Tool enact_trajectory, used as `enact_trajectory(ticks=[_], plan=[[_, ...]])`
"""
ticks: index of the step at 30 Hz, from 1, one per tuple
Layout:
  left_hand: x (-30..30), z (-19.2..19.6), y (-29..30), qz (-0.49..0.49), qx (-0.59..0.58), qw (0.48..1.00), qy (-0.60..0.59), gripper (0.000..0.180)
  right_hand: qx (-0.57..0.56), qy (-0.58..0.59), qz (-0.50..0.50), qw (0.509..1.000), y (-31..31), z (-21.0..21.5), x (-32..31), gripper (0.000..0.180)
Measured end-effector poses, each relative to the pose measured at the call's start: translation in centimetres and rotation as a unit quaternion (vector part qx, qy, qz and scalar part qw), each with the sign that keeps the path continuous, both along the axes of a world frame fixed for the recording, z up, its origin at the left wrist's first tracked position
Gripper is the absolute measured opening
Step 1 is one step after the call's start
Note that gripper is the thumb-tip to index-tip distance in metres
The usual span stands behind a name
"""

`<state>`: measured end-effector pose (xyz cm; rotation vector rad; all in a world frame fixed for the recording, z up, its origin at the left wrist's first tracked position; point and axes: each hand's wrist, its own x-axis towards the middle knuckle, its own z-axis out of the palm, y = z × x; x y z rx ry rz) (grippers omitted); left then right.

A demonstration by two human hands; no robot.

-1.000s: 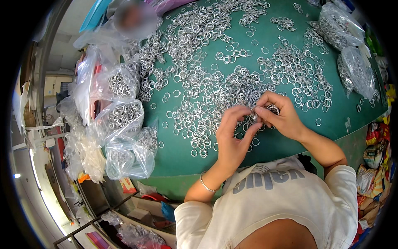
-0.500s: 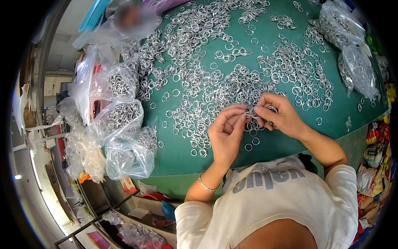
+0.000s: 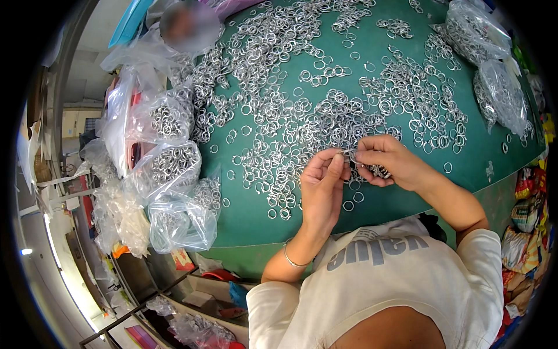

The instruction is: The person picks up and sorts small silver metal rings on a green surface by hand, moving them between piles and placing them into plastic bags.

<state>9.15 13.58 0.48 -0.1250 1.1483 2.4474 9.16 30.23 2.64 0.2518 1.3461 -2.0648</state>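
Observation:
Just over the near edge of a heap of silver metal rings [image 3: 337, 116], my two hands meet. My left hand [image 3: 323, 186] pinches a small metal ring [image 3: 349, 155] between thumb and forefinger. The thumb and forefinger of my right hand [image 3: 392, 161] close on the same spot from the other side. Several more rings [image 3: 381, 171] are tucked under the curled fingers of my right hand. Fingertips partly cover the pinched ring, so its exact shape is hard to make out. Two loose rings [image 3: 349, 205] lie on the green table just below my hands.
Ring heaps spread across the green table [image 3: 256, 227]. Clear plastic bags of rings [image 3: 174, 160] line its left side, and more bags [image 3: 500, 96] stand at the far right. Below the left edge is a shelf with bags [image 3: 200, 331]. Colourful packages [image 3: 523, 215] are stacked at the right.
My left hand has shifted slightly right and turned more upright. My right hand's fingers have curled in more, and both hands stay together at the ring.

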Motion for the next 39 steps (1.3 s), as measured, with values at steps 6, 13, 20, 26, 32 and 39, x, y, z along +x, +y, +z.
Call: enact_trajectory(ticks=[6, 13, 20, 26, 32, 39], plan=[[-0.4, 0.7, -0.2, -0.029, 0.068, 0.991, -0.11, 0.011, 0.081, 0.142, -0.021, 0.986, -0.6, -1.1, 0.5, 0.015], [-0.4, 1.6, -0.1, -0.034, 0.048, 0.996, -0.071, 0.013, -0.011, 0.038, -0.004, 0.999, 0.1, -0.4, 0.0, 0.012], [0.3, 1.8, 0.1, 0.019, -0.3, 0.913, 0.274, 0.021, -0.102, -0.009, -0.001, 0.995, 0.5, -0.4, -0.2, 0.012], [-0.8, 2.2, -0.6, 0.095, -0.465, 0.75, 0.462, 0.022, -0.002, 0.047, -0.009, 0.999, -0.1, 0.4, 0.2, 0.016], [-0.9, 2.4, -0.7, 0.037, -0.502, 0.712, 0.489, 0.021, 0.268, 0.351, -0.092, 0.892, -1.4, 0.2, 1.4, 0.024], [-0.5, 2.7, -0.6, 0.024, -0.504, 0.716, 0.483, 0.024, 0.328, 0.42, -0.071, 0.843, -1.5, -0.3, 1.6, 0.019]])
